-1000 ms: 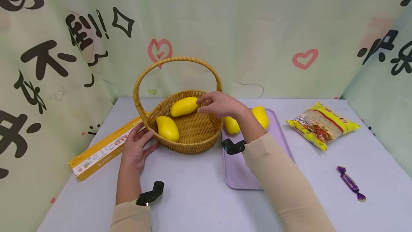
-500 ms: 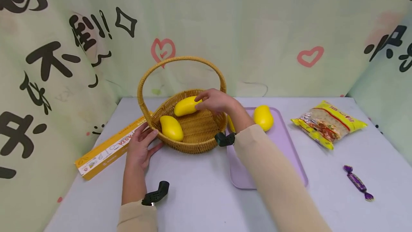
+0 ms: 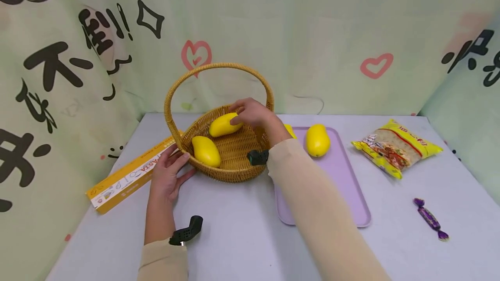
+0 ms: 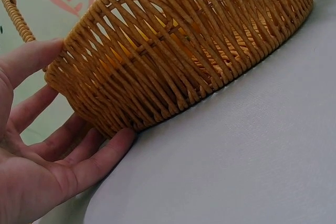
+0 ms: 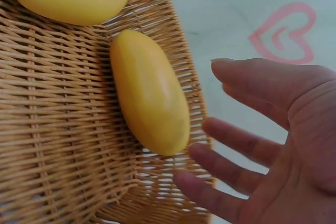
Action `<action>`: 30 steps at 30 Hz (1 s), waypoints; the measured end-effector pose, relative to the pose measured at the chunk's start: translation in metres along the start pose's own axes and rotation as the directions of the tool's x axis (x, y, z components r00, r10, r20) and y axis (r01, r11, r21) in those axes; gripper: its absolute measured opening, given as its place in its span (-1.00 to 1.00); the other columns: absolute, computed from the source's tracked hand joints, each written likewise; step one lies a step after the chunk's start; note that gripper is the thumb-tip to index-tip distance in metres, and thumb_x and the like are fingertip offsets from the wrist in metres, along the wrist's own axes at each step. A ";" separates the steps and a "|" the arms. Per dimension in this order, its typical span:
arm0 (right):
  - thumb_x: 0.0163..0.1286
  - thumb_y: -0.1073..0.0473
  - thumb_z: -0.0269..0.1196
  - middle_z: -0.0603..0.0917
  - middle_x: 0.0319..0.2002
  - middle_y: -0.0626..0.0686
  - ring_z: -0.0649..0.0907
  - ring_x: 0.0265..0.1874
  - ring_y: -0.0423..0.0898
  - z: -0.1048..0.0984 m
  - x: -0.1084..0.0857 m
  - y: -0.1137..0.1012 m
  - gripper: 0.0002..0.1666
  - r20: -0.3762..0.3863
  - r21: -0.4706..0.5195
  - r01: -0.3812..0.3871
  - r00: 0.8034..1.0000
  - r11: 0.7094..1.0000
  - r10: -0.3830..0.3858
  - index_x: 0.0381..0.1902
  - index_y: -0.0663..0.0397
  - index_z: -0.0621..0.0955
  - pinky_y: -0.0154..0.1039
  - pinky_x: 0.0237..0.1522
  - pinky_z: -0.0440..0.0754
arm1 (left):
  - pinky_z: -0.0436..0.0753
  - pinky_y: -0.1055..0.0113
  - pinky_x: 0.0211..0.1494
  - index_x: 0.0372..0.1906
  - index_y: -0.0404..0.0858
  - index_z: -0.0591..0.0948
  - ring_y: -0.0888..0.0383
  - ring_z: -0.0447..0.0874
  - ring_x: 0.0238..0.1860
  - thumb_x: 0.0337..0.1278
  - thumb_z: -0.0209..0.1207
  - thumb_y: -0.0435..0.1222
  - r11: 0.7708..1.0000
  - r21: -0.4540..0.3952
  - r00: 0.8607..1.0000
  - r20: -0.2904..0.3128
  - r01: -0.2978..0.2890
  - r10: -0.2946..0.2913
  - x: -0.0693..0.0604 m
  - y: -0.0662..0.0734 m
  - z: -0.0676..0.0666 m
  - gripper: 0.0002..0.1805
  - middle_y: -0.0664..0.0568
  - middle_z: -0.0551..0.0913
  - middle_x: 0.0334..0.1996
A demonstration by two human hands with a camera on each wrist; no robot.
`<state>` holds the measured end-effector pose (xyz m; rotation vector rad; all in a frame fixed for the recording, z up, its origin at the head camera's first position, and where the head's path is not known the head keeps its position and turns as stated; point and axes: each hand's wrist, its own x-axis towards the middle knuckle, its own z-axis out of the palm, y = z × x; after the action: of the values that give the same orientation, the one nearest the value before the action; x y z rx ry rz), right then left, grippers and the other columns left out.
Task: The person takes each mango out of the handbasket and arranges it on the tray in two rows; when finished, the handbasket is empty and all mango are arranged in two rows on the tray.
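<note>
A wicker basket (image 3: 240, 153) with a tall hooped handle stands on the table. Inside it lie two yellow mangoes, one at the front left (image 3: 206, 151) and one toward the back (image 3: 224, 125). My left hand (image 3: 168, 177) rests its spread fingers and thumb against the basket's outer left side; the left wrist view shows the thumb at the rim and the little finger low near the base. Over the basket, my right hand (image 3: 254, 112) hovers beside the back mango's right end. In the right wrist view its fingers (image 5: 226, 169) are apart, holding nothing, with a mango (image 5: 149, 93) close by.
Right of the basket lies a purple tray (image 3: 340, 177) with a mango (image 3: 317, 140) on it and another mostly hidden behind my right arm. A yellow pasta box (image 3: 129, 177) lies at left. A noodle packet (image 3: 396, 146) and purple-wrapped candy (image 3: 431, 219) lie at right.
My right hand has moved slightly left and farther in over the basket, toward the back mango. My left hand stays at the basket's side. The head view has shifted slightly.
</note>
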<state>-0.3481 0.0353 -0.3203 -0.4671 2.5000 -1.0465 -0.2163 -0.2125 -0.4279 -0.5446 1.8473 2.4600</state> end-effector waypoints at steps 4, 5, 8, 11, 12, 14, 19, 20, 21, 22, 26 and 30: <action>0.47 0.15 0.31 0.44 0.47 0.21 0.44 0.45 0.12 0.008 0.009 0.000 -0.41 -0.002 -0.025 0.027 1.000 0.999 -0.027 0.43 0.04 0.52 -0.01 0.41 0.51 | 0.69 0.01 0.26 0.59 0.12 0.28 0.13 0.51 0.29 0.44 0.26 -0.24 1.000 -0.004 1.000 -0.011 0.003 -0.003 -0.001 0.000 -0.002 -0.27 0.01 0.34 0.47; 0.46 0.17 0.31 0.45 0.47 0.20 0.43 0.46 0.13 0.010 0.011 0.001 -0.41 -0.005 -0.038 0.028 1.000 0.999 -0.028 0.42 0.03 0.52 -0.01 0.43 0.49 | 0.69 0.01 0.26 0.59 0.12 0.27 0.13 0.51 0.29 0.44 0.25 -0.24 1.000 -0.004 1.000 -0.009 0.002 -0.002 -0.001 0.000 -0.002 -0.27 0.00 0.34 0.47; 0.45 0.20 0.32 0.45 0.46 0.17 0.42 0.46 0.12 0.013 0.015 0.003 -0.42 -0.015 -0.081 0.023 1.000 0.996 -0.024 0.41 0.00 0.54 -0.02 0.45 0.46 | 0.69 0.01 0.26 0.59 0.11 0.28 0.13 0.51 0.29 0.44 0.25 -0.25 1.000 -0.008 1.000 -0.003 0.000 0.000 -0.001 0.000 -0.001 -0.28 0.00 0.34 0.48; 0.44 0.22 0.33 0.43 0.49 0.12 0.38 0.49 0.10 0.015 0.017 0.004 -0.40 -0.014 -0.108 0.016 1.000 0.994 -0.018 0.42 -0.06 0.54 -0.02 0.50 0.39 | 0.70 0.01 0.26 0.59 0.10 0.28 0.13 0.52 0.28 0.44 0.25 -0.25 1.000 -0.009 1.000 0.001 -0.005 0.005 -0.001 0.000 -0.001 -0.28 -0.01 0.35 0.47; 0.44 0.23 0.33 0.42 0.50 0.10 0.36 0.51 0.09 0.017 0.018 0.005 -0.40 -0.012 -0.115 0.015 1.000 0.993 -0.016 0.41 -0.08 0.55 -0.02 0.52 0.37 | 0.70 0.01 0.26 0.59 0.10 0.28 0.13 0.52 0.28 0.44 0.26 -0.24 1.000 -0.008 1.000 0.001 -0.006 0.006 -0.001 -0.001 -0.001 -0.27 -0.01 0.35 0.46; 0.42 0.25 0.33 0.38 0.53 0.07 0.35 0.50 0.06 0.019 0.020 0.006 -0.38 -0.007 -0.123 -0.001 1.000 0.992 0.000 0.41 -0.13 0.56 -0.03 0.53 0.35 | 0.69 0.01 0.26 0.59 0.11 0.27 0.11 0.51 0.29 0.43 0.26 -0.23 1.000 -0.003 1.000 0.001 -0.006 0.006 -0.001 -0.001 -0.001 -0.27 0.00 0.35 0.46; 0.37 0.29 0.34 0.32 0.56 0.04 0.35 0.42 0.02 0.023 0.023 0.007 -0.30 0.003 -0.199 -0.042 0.999 0.979 0.044 0.43 -0.26 0.54 -0.02 0.49 0.37 | 0.68 -0.01 0.28 0.59 0.11 0.27 0.09 0.50 0.32 0.42 0.28 -0.22 1.000 -0.001 1.000 0.002 -0.005 0.005 0.000 -0.001 0.000 -0.26 0.00 0.35 0.47; 0.37 0.29 0.35 0.31 0.56 0.04 0.34 0.43 0.02 0.024 0.023 0.007 -0.29 0.004 -0.223 -0.041 0.999 0.974 0.043 0.44 -0.28 0.53 -0.02 0.49 0.37 | 0.68 -0.01 0.28 0.59 0.11 0.28 0.09 0.50 0.32 0.42 0.28 -0.22 1.000 -0.002 1.000 0.002 -0.006 0.006 0.000 -0.001 0.000 -0.26 0.00 0.35 0.48; 0.36 0.28 0.36 0.29 0.56 0.05 0.33 0.44 0.04 0.024 0.023 0.007 -0.28 0.001 -0.246 -0.041 0.999 0.968 0.043 0.44 -0.29 0.53 0.00 0.48 0.37 | 0.68 -0.01 0.28 0.59 0.11 0.28 0.09 0.50 0.31 0.42 0.28 -0.22 1.000 -0.003 1.000 0.002 -0.007 0.007 0.000 -0.001 0.000 -0.26 0.00 0.35 0.47; 0.36 0.26 0.37 0.27 0.56 0.06 0.32 0.45 0.06 0.025 0.023 0.006 -0.28 0.000 -0.263 -0.042 0.999 0.964 0.044 0.43 -0.30 0.53 0.01 0.48 0.38 | 0.69 -0.01 0.27 0.59 0.11 0.28 0.09 0.50 0.31 0.42 0.27 -0.23 1.000 -0.002 1.000 0.000 -0.007 0.007 0.000 -0.001 0.000 -0.27 0.00 0.35 0.47; 0.35 0.20 0.40 0.21 0.56 0.10 0.28 0.47 0.13 0.026 0.023 0.004 -0.27 -0.003 -0.335 -0.042 0.999 0.941 0.043 0.44 -0.32 0.50 0.07 0.44 0.43 | 0.69 0.00 0.26 0.59 0.10 0.28 0.10 0.51 0.30 0.43 0.26 -0.24 1.000 -0.001 1.000 -0.006 -0.006 0.006 0.001 -0.001 -0.001 -0.28 0.00 0.36 0.47; 0.33 0.19 0.42 0.22 0.57 0.09 0.28 0.49 0.12 0.027 0.026 0.004 -0.21 -0.003 -0.372 -0.048 0.999 0.927 0.050 0.48 -0.33 0.45 0.09 0.46 0.40 | 0.70 0.01 0.25 0.59 0.11 0.29 0.09 0.51 0.30 0.43 0.26 -0.24 1.000 0.001 1.000 -0.010 -0.006 0.006 0.001 -0.001 0.000 -0.28 0.00 0.36 0.46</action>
<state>-0.3583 0.0101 -0.3467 -0.5092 2.6955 -0.5456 -0.2170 -0.2128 -0.4292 -0.5538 1.8565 2.4644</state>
